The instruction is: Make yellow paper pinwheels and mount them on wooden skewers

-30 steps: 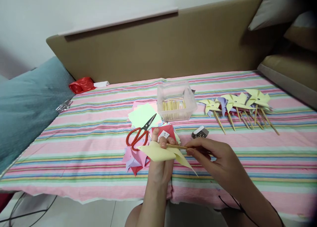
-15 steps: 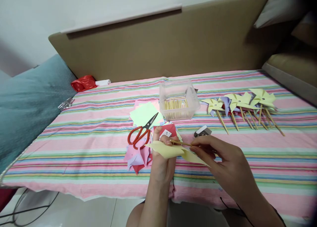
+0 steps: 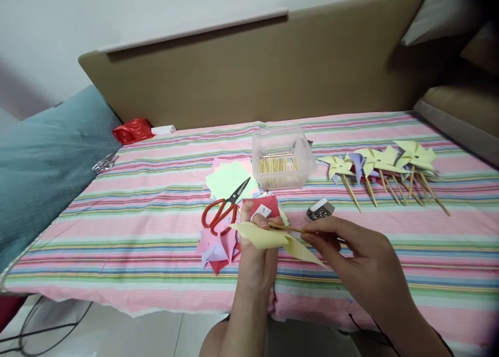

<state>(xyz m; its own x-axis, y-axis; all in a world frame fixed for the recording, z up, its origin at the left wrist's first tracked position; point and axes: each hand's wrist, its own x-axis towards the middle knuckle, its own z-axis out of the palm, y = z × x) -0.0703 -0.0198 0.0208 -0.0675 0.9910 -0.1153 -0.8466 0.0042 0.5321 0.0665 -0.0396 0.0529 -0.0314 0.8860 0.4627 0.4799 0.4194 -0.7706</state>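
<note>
My left hand (image 3: 255, 261) is closed on a pale yellow paper pinwheel (image 3: 268, 237), whose folded blades face me edge-on. A thin wooden stick (image 3: 287, 227) lies across just above the paper, its left end at my left fingertips. My right hand (image 3: 351, 248) pinches the stick's right end between thumb and fingers. How the stick meets the pinwheel's centre is hidden by the paper and fingers. Just beyond my right hand stands a small box of metal pins (image 3: 320, 210). Red-handled scissors (image 3: 222, 211) lie left of my left hand.
A clear plastic box (image 3: 283, 180) of short sticks stands farther back. Beside it lie coloured paper sheets (image 3: 230, 179), with folded paper pieces (image 3: 218, 248) nearer me. Several pinwheels on sticks (image 3: 380, 162) lie at the right. A striped cloth (image 3: 128, 232) covers the seat.
My right hand has shifted slightly right and down along the stick, showing more of it and of the pin box. My left hand keeps its hold on the pinwheel.
</note>
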